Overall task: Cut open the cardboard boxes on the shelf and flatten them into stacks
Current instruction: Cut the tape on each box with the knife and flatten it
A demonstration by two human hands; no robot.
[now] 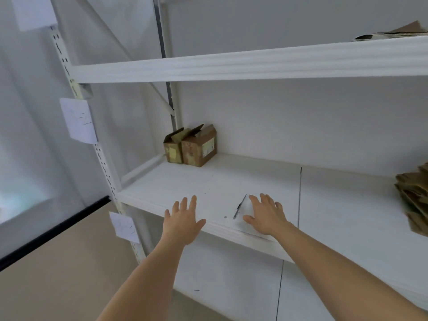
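White shelf (pixel 231 181) — both hands, left (pixel 183 222) and right (pixel 266 216), spread flat, holding nothing.

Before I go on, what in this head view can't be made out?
- Flattened cardboard stack: cut off by the right edge.
- Cardboard on the top shelf: mostly hidden by the shelf beam.
- Two boxes: label print too small.
- Paper tags: writing blurred.
- Cutter: blade state too small.

two boxes (pixel 190 144) standing side by side, one knife (pixel 239 206), two hands, left (pixel 183 222) and right (pixel 266 215), three paper tags (pixel 80 121) on the post, one pile of flat card (pixel 414 198), two shelves (pixel 254 63).
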